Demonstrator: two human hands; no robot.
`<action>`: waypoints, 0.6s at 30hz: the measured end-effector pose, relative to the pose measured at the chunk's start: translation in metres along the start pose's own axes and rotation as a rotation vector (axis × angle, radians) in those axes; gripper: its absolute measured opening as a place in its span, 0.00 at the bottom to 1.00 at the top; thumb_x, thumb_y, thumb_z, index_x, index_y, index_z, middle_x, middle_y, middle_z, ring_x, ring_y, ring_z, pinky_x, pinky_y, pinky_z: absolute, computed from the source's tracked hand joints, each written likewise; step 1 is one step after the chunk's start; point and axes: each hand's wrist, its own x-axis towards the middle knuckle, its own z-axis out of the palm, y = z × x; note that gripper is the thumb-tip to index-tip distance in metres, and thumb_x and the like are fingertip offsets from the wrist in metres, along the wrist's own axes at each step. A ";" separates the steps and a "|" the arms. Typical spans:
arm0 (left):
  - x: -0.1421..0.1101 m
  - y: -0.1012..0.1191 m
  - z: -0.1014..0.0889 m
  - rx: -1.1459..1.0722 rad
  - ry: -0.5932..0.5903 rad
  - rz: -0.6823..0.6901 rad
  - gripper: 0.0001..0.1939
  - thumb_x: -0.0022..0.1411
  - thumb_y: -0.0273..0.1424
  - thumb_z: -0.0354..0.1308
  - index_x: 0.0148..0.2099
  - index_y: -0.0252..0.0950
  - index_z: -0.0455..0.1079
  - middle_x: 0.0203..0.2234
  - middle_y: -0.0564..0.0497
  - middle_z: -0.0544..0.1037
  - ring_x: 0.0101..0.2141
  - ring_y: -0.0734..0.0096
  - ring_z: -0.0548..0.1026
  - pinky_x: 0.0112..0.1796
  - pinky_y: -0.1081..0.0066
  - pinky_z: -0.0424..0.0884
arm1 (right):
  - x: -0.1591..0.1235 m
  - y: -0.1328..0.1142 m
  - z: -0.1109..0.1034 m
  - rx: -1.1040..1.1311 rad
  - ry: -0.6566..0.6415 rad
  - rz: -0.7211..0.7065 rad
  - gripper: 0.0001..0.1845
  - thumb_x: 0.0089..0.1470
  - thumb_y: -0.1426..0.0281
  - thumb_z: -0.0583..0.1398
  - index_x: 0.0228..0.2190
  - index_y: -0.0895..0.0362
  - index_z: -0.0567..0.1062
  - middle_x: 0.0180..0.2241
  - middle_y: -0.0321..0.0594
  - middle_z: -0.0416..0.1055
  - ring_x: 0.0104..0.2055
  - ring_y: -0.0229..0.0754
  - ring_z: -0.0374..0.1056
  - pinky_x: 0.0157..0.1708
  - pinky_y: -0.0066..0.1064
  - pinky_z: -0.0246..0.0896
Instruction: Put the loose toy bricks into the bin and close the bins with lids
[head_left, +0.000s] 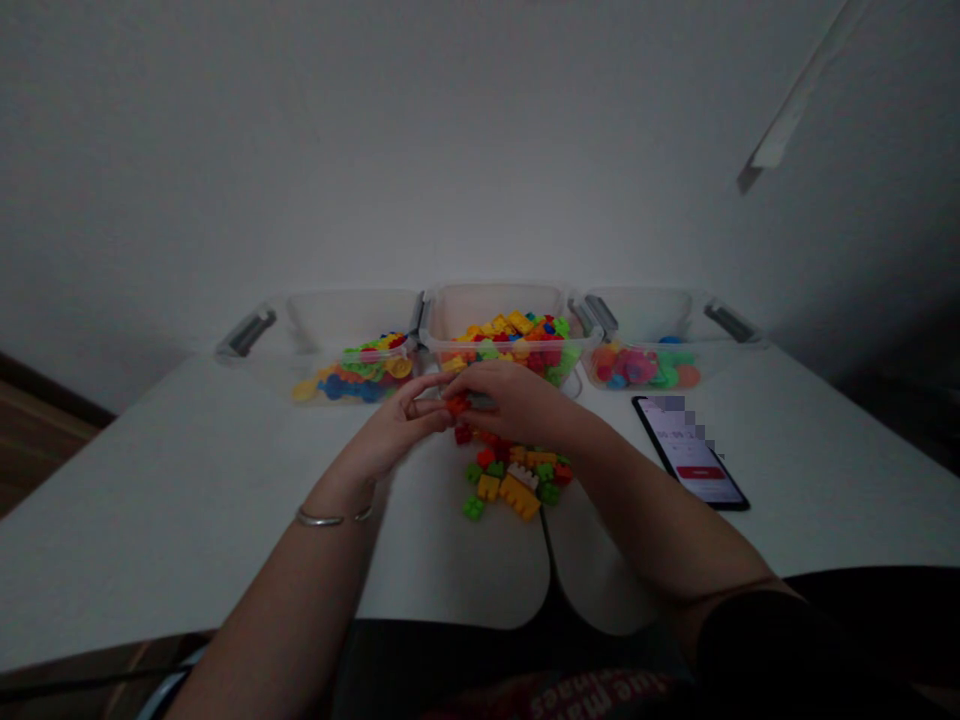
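My left hand (397,425) and my right hand (510,400) meet above the white table, fingertips close together. Between them is a small orange-red plastic brick (457,405), pinched by the fingers of both hands. A grey piece (481,401) shows under my right fingers, but its shape is mostly hidden. Just below my hands lies a loose pile of toy bricks (514,480) in red, green, yellow and orange. A silver bangle (334,517) circles my left wrist.
Several transparent plastic bins with grey handles stand along the far table edge, holding colourful toy pieces: left bin (330,325), middle bin (495,305), right bin (652,320). A smartphone (690,455) lies lit on the table at right.
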 end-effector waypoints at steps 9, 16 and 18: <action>0.001 -0.010 -0.003 0.311 0.047 0.091 0.24 0.54 0.38 0.67 0.52 0.35 0.73 0.37 0.46 0.81 0.36 0.64 0.79 0.39 0.65 0.74 | -0.006 0.011 -0.021 -0.042 0.417 -0.034 0.09 0.56 0.74 0.59 0.40 0.57 0.76 0.41 0.43 0.77 0.44 0.43 0.71 0.45 0.36 0.65; -0.002 -0.015 -0.005 0.979 0.043 0.340 0.11 0.60 0.29 0.59 0.45 0.36 0.77 0.42 0.44 0.77 0.41 0.62 0.76 0.46 0.60 0.73 | -0.011 0.025 -0.038 -0.128 0.577 0.090 0.06 0.54 0.74 0.60 0.35 0.54 0.75 0.39 0.42 0.76 0.42 0.44 0.71 0.44 0.38 0.66; -0.002 -0.018 -0.005 1.049 -0.007 0.382 0.12 0.61 0.28 0.58 0.47 0.37 0.77 0.44 0.44 0.76 0.44 0.61 0.76 0.48 0.60 0.73 | -0.012 0.031 -0.040 -0.125 0.611 0.108 0.07 0.53 0.75 0.59 0.34 0.54 0.76 0.39 0.42 0.76 0.43 0.45 0.71 0.44 0.39 0.67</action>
